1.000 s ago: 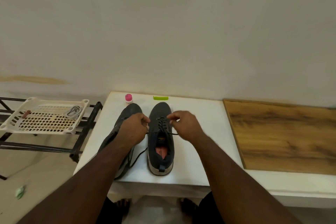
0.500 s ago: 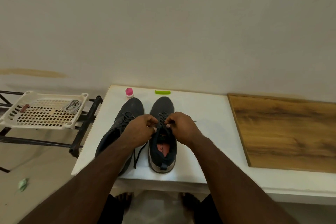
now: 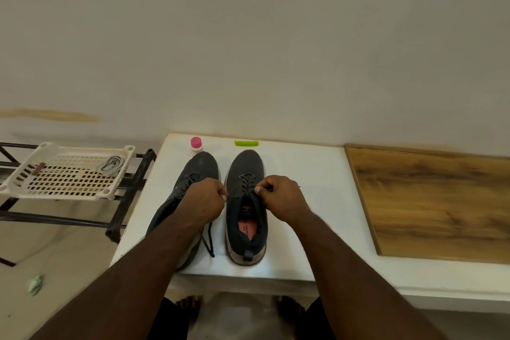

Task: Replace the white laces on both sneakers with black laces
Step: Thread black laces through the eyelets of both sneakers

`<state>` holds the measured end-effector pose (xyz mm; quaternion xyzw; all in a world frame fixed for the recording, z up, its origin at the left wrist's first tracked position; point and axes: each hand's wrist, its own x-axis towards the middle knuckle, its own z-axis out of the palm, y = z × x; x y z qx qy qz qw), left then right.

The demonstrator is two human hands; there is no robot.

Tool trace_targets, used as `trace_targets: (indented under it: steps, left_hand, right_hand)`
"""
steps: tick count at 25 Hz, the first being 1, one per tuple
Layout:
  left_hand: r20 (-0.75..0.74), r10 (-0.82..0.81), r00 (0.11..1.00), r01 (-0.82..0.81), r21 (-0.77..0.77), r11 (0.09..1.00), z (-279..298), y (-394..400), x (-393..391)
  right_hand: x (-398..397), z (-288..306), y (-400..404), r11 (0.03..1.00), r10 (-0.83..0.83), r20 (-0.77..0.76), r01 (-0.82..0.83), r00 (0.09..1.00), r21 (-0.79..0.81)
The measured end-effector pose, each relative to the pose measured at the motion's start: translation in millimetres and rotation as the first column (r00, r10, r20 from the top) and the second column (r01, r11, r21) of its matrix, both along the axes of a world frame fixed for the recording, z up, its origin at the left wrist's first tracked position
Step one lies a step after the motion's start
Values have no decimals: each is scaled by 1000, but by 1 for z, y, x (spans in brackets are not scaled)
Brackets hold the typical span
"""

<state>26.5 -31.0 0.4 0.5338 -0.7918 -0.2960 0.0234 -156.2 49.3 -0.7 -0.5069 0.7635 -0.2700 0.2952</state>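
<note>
Two dark grey sneakers stand side by side on a white table point(image 3: 309, 174), toes pointing away. The left sneaker point(image 3: 202, 165) has black laces and is partly hidden under my left forearm. The right sneaker point(image 3: 247, 163) also has a black lace point(image 3: 248, 181) threaded through its eyelets. My left hand point(image 3: 204, 203) pinches one end of that lace at the shoe's left side. My right hand point(image 3: 281, 199) pinches the other end at the right side. A loose black lace end point(image 3: 209, 241) hangs down between the shoes. White laces point(image 3: 111, 164) lie coiled in a tray at the left.
A white perforated tray point(image 3: 55, 188) sits on a black metal rack point(image 3: 129, 196) left of the table. A pink-capped bottle point(image 3: 196, 144) and a green clip point(image 3: 246, 143) lie at the table's far edge. A wooden board point(image 3: 430, 201) covers the right side. A wall rises behind.
My hands came together over the right sneaker's tongue half a second ago and have now drawn slightly apart, each pulling a lace end outward. The view shifted a little.
</note>
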Motion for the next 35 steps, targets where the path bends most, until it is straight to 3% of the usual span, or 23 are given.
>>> trace_targets:
  steps: [4,8,11,13,16,25,30,35]
  left_hand:
    - [69,1,998,0,-21,1000,-2,-4,4]
    - [25,-36,999,38,-106,994,0,-1,-1]
    - [-153,-77,985,51,-166,985,3,-1,-14]
    - [-177,-136,975,112,-142,984,2,-2,-23]
    - [-203,-156,967,137,-105,985,-2,-9,-28]
    - [-141,-217,966,198,-137,971,-10,-17,-29]
    - [-192,-229,954,214,-99,972,-8,-18,-24]
    - [-182,-205,962,189,-103,977,-9,-16,-25]
  right_hand:
    - [3,1,-1,1000,-16,9,16,1000,19]
    - [3,3,-6,999,-34,27,35,999,-17]
    - [4,9,-16,991,133,-101,-132,986,20]
    - [6,12,-25,970,238,-208,-224,949,88]
    - [4,9,-30,965,259,-270,-238,927,107]
    - [8,-7,-29,993,112,-126,-106,986,49]
    - [-1,-6,-25,987,161,-86,-162,983,3]
    - [2,-11,-26,991,128,-170,-133,977,-16]
